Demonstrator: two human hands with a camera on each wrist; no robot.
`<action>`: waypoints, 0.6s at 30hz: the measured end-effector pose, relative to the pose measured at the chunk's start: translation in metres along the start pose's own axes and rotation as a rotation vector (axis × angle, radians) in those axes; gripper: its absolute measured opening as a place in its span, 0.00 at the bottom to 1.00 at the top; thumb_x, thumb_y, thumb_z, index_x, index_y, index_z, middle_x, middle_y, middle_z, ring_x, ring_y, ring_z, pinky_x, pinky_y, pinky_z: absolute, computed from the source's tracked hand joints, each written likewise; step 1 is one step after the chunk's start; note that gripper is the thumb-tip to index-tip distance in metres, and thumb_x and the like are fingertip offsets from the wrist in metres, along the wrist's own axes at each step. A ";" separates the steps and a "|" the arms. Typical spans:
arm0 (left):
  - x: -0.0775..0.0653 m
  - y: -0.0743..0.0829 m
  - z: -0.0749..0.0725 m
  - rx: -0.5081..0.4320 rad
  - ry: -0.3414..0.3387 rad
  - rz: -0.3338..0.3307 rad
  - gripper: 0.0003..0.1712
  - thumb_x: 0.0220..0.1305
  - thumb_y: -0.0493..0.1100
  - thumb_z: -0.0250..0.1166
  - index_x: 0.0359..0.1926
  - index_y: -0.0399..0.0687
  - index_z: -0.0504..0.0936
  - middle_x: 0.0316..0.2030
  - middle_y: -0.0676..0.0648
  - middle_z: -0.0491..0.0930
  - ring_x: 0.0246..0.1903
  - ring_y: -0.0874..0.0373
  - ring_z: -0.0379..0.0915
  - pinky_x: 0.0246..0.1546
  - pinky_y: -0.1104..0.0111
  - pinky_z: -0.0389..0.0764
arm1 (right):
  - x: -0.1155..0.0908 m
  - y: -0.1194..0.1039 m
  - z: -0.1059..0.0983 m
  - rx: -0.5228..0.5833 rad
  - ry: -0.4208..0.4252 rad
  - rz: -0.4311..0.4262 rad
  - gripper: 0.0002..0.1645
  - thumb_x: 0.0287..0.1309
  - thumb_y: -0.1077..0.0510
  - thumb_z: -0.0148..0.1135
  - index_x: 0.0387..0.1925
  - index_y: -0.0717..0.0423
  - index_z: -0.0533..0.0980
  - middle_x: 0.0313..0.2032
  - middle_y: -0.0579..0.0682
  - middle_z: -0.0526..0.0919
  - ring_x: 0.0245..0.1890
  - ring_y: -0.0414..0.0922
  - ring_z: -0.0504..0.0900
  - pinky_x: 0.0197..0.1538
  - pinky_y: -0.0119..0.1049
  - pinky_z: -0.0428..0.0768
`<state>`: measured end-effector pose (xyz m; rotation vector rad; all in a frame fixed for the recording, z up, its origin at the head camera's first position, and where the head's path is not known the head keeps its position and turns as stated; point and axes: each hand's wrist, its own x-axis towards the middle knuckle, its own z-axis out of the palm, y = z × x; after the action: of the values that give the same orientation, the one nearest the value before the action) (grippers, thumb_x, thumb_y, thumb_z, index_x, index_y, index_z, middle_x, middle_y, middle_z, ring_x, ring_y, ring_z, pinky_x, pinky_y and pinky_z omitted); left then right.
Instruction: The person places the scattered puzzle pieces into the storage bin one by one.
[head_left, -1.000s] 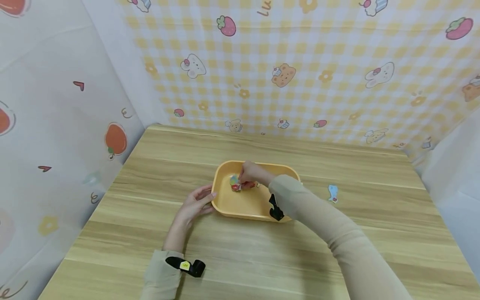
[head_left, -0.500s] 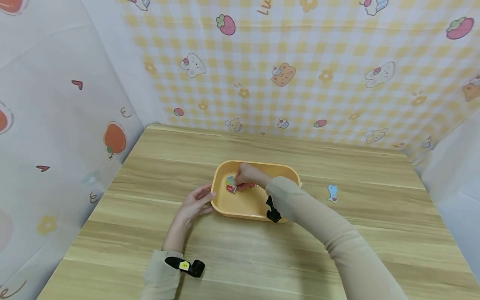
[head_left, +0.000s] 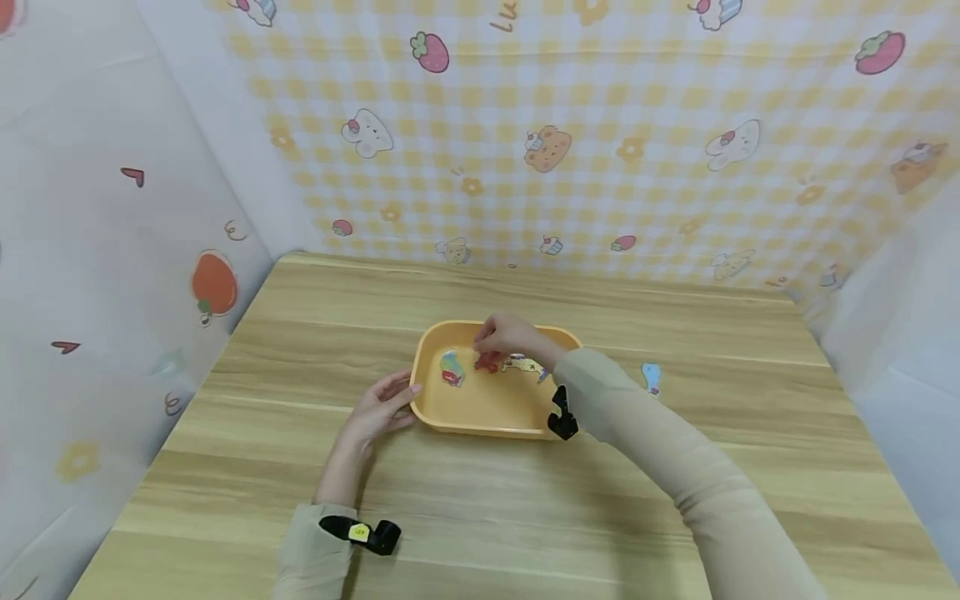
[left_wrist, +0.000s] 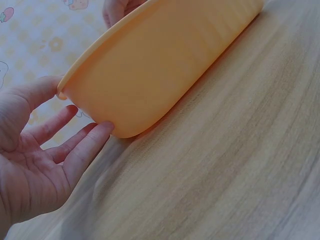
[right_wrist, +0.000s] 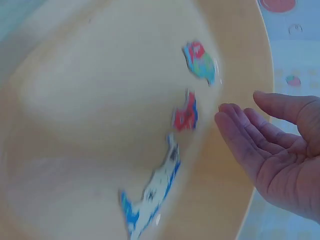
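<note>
In the head view, a shallow orange-yellow plastic tub [head_left: 480, 408] sits on the table. My left hand [head_left: 384, 408] holds its left end, thumb over the rim and fingers along the outer wall, as the left wrist view shows. My right hand [head_left: 504, 335] hovers inside the far wall, fingers loosely bent with nothing between them. Flat illustrated cut-out pieces lie on the tub floor: a green-blue one with red [head_left: 452, 369] at the left, a red one [right_wrist: 186, 114] beneath my right fingertips, and a long white one with blue edges [right_wrist: 159, 185] further right.
A light-blue cut-out piece [head_left: 651, 377] lies on the wood-grain table [head_left: 465, 517] right of the tub, partly covered by my right sleeve [head_left: 622, 392]. A printed gingham cloth [head_left: 585, 192] hangs behind the table, and white printed cloth [head_left: 97, 275] at the left.
My right hand has slid the green-blue piece left, let go of it and drawn back right over the red one. The left hand keeps its hold. The head view has shifted slightly.
</note>
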<state>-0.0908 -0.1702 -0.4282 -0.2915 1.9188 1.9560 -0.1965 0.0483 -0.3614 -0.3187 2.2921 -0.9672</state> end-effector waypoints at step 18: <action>0.001 0.000 -0.002 0.011 -0.004 -0.022 0.36 0.62 0.47 0.59 0.67 0.42 0.56 0.66 0.37 0.58 0.50 0.55 0.73 0.48 0.67 0.81 | -0.039 0.042 -0.052 -0.040 0.061 0.021 0.20 0.59 0.60 0.56 0.50 0.68 0.70 0.43 0.65 0.80 0.41 0.55 0.81 0.43 0.40 0.84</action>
<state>-0.0921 -0.1718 -0.4287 -0.3036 1.9150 1.9304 -0.1981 0.1244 -0.3457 -0.2851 2.3683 -0.9335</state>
